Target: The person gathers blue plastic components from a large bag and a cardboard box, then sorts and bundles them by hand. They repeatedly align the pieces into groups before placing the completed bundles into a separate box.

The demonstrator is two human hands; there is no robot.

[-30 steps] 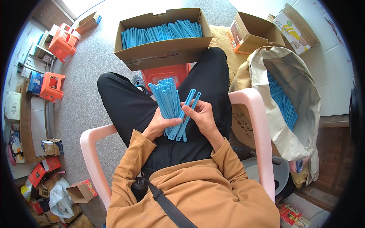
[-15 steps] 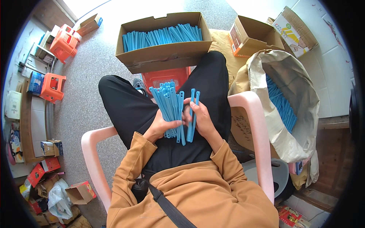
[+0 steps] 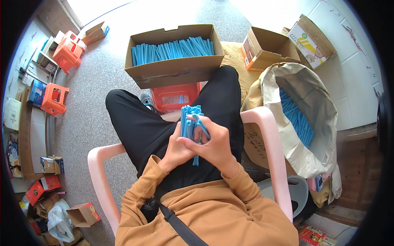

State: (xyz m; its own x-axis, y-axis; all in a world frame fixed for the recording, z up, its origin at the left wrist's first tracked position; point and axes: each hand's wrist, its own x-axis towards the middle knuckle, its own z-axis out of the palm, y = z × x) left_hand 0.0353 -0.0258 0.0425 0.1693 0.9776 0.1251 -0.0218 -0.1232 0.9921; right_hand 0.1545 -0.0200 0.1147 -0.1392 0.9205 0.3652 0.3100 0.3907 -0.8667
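Note:
A bundle of thin blue plastic sticks (image 3: 187, 130) with rounded ends stands between my hands, above my lap. My left hand (image 3: 173, 152) is closed around the bundle from the left and below. Close against its right side, my right hand (image 3: 217, 143) is curled with thumb and fingers on a slanted blue stick (image 3: 203, 126). Part of the bundle is hidden behind my fingers. Beyond my knees, an open cardboard box (image 3: 172, 76) holds rows of similar blue sticks (image 3: 172, 51).
The box rests over a red plastic stool (image 3: 177, 97). At right stands an open pale sack (image 3: 301, 158) with more blue sticks (image 3: 296, 119), near an empty-looking carton (image 3: 269, 55). Pink chair arms (image 3: 269, 135) flank me. Red stools (image 3: 54, 99) and loose cartons (image 3: 84, 215) lie left.
My right hand has moved in against the bundle, and the separate sticks it held apart are now close to it. The bundle, spread out before, is gathered and more upright.

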